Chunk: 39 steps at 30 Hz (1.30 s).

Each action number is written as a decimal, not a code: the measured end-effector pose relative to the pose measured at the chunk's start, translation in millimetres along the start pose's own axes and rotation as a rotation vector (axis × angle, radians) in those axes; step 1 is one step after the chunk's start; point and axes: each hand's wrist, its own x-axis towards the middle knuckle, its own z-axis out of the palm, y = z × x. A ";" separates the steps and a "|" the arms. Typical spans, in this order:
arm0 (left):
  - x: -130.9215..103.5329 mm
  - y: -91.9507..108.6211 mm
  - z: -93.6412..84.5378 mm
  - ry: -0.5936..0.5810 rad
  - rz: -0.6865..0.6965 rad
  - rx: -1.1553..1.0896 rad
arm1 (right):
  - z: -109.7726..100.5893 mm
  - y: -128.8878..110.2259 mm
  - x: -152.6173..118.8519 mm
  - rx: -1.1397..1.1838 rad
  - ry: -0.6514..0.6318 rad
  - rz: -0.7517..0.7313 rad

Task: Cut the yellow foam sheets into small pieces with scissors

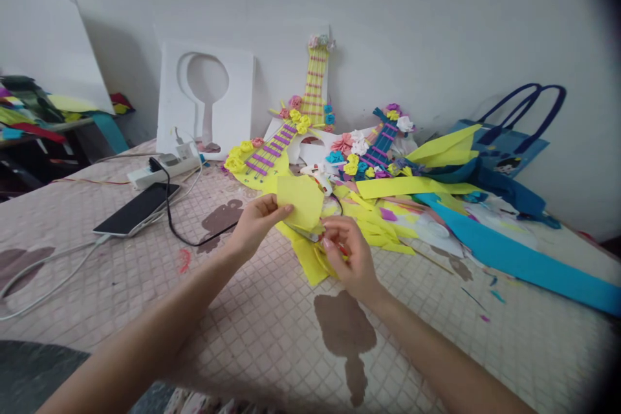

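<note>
A piece of yellow crepe paper (299,202) is pinched between the thumb and fingers of my left hand (262,220). My right hand (350,253) is closed around a pair of scissors (310,235), whose metal blades point left at the paper's lower edge. The scissor handles are mostly hidden by my fingers. Below the blades, more yellow paper (308,259) lies on the table. Just behind my hands lies a white glue gun (319,178). Close behind it is a yellow paper guitar (272,152) with purple strips and paper flowers.
At left are a phone (137,208), a power strip (165,168) and loose cables. A white board with a cutout (242,103) leans on the wall. Yellow strips (383,226), a long blue paper strip (514,255) and a blue bag (528,149) lie to the right.
</note>
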 end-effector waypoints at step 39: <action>-15.9 5.8 8.4 -0.041 0.208 0.624 | 0.1 5.1 8.0 -0.006 0.084 0.187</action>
